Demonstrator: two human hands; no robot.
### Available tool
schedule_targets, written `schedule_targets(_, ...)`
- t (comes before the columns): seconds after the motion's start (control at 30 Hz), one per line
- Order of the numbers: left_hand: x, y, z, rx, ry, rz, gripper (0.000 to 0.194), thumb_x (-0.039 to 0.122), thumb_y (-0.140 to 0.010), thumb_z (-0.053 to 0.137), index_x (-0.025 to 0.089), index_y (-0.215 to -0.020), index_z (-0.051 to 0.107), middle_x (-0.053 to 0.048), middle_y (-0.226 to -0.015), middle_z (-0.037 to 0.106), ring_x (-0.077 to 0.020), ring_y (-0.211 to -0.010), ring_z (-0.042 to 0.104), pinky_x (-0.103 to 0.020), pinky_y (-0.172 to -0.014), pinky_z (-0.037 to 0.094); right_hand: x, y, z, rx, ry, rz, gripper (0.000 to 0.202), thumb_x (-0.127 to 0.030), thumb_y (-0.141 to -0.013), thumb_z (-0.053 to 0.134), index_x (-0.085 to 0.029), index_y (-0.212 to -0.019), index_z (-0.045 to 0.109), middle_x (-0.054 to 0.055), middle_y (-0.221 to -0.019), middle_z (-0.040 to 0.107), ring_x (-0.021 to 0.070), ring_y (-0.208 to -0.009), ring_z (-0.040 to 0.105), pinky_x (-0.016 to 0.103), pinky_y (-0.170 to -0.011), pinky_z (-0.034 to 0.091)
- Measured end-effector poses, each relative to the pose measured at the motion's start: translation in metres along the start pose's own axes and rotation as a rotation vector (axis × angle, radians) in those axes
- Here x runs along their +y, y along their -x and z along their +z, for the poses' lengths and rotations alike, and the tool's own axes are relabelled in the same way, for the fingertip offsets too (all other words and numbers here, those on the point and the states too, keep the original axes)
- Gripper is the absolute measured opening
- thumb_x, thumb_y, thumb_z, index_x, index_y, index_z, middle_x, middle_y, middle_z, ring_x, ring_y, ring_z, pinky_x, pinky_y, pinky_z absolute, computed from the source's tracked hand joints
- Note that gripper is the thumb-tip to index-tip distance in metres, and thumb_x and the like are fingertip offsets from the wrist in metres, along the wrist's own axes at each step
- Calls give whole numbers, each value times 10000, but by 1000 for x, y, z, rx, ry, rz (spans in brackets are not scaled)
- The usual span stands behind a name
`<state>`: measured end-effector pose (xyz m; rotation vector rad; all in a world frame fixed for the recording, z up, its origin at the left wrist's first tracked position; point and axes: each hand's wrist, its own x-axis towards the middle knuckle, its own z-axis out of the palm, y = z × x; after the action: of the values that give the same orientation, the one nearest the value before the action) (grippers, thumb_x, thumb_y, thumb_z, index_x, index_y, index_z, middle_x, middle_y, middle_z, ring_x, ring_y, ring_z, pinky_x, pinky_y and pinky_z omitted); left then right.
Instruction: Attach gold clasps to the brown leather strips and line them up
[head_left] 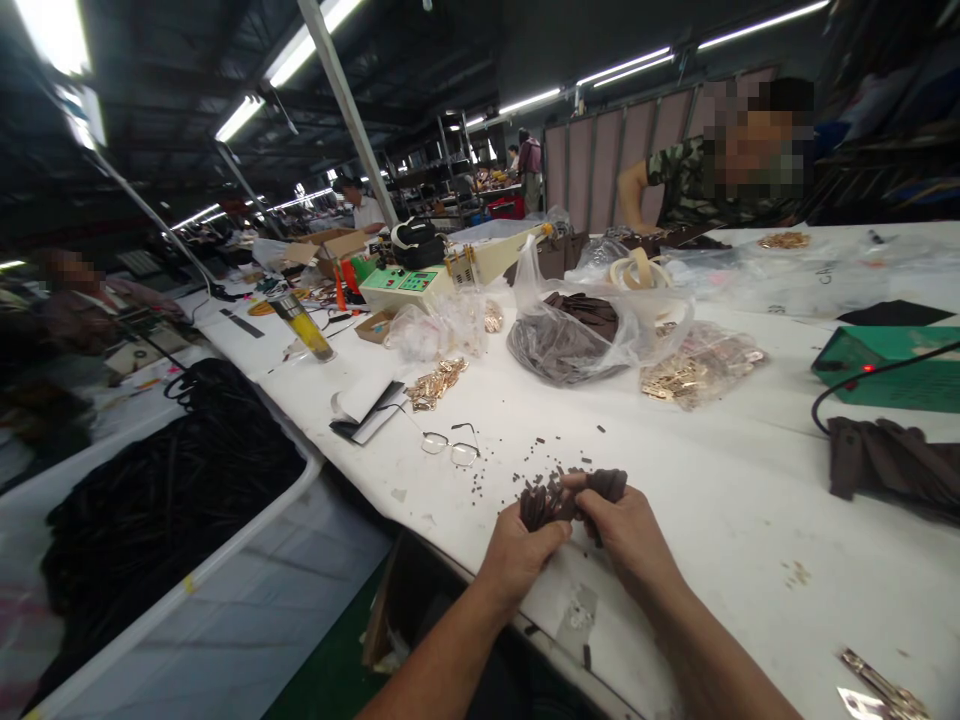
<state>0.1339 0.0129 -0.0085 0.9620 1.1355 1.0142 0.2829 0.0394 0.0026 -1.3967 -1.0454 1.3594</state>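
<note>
My left hand [519,556] is closed around a bunch of small dark brown fabric strips [534,508], just above the front edge of the white table. Close beside it, my right hand [628,522] grips more brown strips [609,485], its fingertips meeting the left hand's bunch. How the strips join between the hands is partly hidden by the fingers. Small dark scraps [517,478] lie scattered on the table behind both hands. A clear plastic bag [551,350] filled with similar brown pieces stands farther back.
Eyeglasses [450,448], a notebook [367,412] and gold-coloured metal pieces [437,384] lie at left. A bag of metal parts [701,365] and a green box [892,365] stand to the right. A white bin [247,540] of black material adjoins the table. A co-worker [694,185] sits across.
</note>
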Motion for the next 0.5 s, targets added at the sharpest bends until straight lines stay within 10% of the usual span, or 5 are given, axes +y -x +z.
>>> schedule_targets(0.5,10,-8,-10,-140,9,-93,223,322,-784,667,102,-796,705,-49,-685,646,-74,-459,422,-205,-408,270,0,-6,-5,-272,110,-154,149,-238,-774,602,-168,-825,723,-9,-596,658,176,-623,622,285,-671,466)
